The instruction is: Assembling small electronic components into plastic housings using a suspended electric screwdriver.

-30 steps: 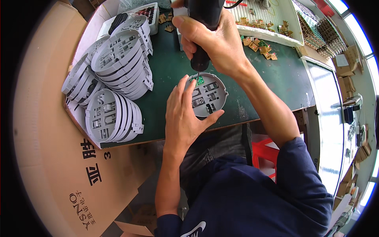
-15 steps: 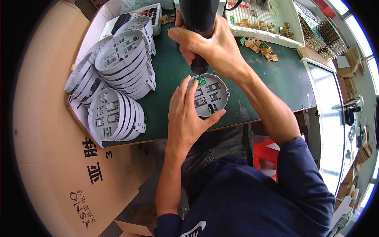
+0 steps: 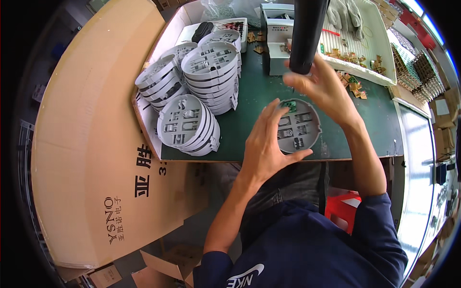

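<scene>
One round gray case (image 3: 298,126) lies face up on the green tabletop (image 3: 362,139), near its front edge, and inside it, at the far side, sits one small green board (image 3: 289,105). The left hand (image 3: 266,141) is spread around the left side of this case, its fingers at the far rim and its thumb at the near rim, so it holds the case steady. What has just changed is the one black power tool (image 3: 306,36): half a second ago its tip was at the board, and now it is raised away from it. In my judgement the driving at this spot is interrupted or finished; I cannot tell which. The right hand (image 3: 326,91) is blurred at the tool's lower end, with its fingers looking loosened, but whether they grip it I cannot tell.

Farther left stand at least four stacks of gray cases (image 3: 211,77); the pieces overlap too much for an exact count. Behind are one white box (image 3: 278,41) and one white tray (image 3: 357,71) containing one red stick (image 3: 330,32) and many small brown boards (image 3: 353,58), too many to count
</scene>
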`<action>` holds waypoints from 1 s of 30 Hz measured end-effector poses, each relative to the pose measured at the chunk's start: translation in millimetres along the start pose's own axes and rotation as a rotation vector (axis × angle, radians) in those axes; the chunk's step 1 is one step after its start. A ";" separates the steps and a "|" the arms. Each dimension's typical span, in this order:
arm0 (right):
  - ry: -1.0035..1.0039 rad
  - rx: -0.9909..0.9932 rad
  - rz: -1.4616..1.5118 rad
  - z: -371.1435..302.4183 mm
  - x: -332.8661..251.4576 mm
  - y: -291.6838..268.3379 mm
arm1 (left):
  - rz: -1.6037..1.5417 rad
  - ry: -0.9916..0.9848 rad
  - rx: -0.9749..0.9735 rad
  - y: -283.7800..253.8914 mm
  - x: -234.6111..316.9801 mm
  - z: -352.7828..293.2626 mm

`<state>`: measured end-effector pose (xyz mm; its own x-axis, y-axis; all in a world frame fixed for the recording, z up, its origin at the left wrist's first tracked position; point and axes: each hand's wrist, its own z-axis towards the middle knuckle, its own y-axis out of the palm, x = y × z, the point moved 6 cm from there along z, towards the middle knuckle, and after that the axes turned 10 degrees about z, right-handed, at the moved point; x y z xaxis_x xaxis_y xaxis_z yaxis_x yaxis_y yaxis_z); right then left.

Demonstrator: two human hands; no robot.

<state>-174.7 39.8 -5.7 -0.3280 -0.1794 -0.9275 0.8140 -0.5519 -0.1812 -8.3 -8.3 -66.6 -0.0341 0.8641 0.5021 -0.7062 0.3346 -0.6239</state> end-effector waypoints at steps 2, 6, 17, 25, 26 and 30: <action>0.207 -0.049 0.009 -29.4 9.3 0.7 | -0.076 0.048 0.109 -8.0 7.9 2.3; 0.293 -0.115 0.124 -73.5 3.7 -33.3 | 0.085 0.116 -0.124 -34.3 44.9 30.1; 0.611 0.915 -1.526 -377.4 -8.7 -385.8 | 0.445 -0.543 -0.409 -174.3 -81.9 25.8; 0.234 0.820 -0.687 -224.1 11.3 -291.4 | 0.501 -0.459 -0.329 -174.4 -69.1 22.3; 0.301 0.652 -0.576 -179.9 29.6 -259.7 | 0.516 -0.458 -0.324 -177.0 -67.4 21.3; 0.075 0.380 -0.939 -76.2 102.0 -198.1 | 0.469 -0.444 -0.218 -174.8 -67.6 20.8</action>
<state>-332.8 192.9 -89.4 -0.7151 0.5038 -0.4845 0.0323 -0.6686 -0.7430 102.7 -133.0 21.0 -0.6216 0.7158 0.3181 -0.3888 0.0706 -0.9186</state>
